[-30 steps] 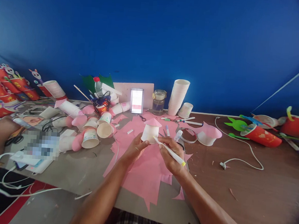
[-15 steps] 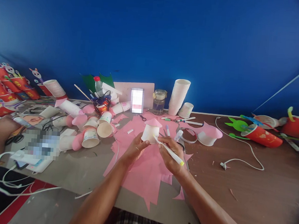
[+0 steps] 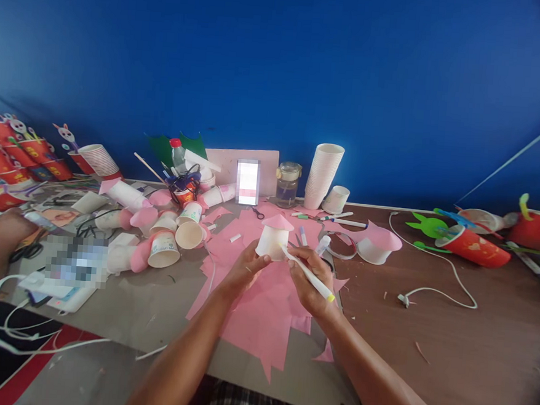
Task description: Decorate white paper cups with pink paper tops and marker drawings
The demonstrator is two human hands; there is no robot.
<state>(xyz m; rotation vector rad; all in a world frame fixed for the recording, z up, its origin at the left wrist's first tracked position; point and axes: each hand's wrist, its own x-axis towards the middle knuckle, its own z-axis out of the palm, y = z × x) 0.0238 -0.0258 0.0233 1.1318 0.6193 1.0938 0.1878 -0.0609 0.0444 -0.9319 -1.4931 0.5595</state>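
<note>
My left hand [image 3: 247, 267] grips a white paper cup [image 3: 269, 244] from its left side. The cup is upside down and wears a pink paper cone [image 3: 278, 222] like a roof. In my right hand [image 3: 308, 279] is a white marker with a yellow end [image 3: 315, 282], its tip at the right side of the cup. Whether the tip touches the cup is hard to tell; a small yellowish mark shows near it. Pink paper sheets [image 3: 261, 331] lie beneath both hands. Another cup with a pink cone [image 3: 374, 252] stands to the right.
Paper cups with pink cones [image 3: 164, 249] crowd the left. A tall cup stack [image 3: 323, 175], a glass jar [image 3: 287, 184] and a lit phone [image 3: 248, 182] stand along the blue wall. Another person's hand [image 3: 11, 231] is at far left. A white cable [image 3: 453, 265] and red cups [image 3: 475, 244] lie right.
The marker and my right hand have shifted very slightly right along the cup. My left hand keeps its hold, and the cup has barely moved.
</note>
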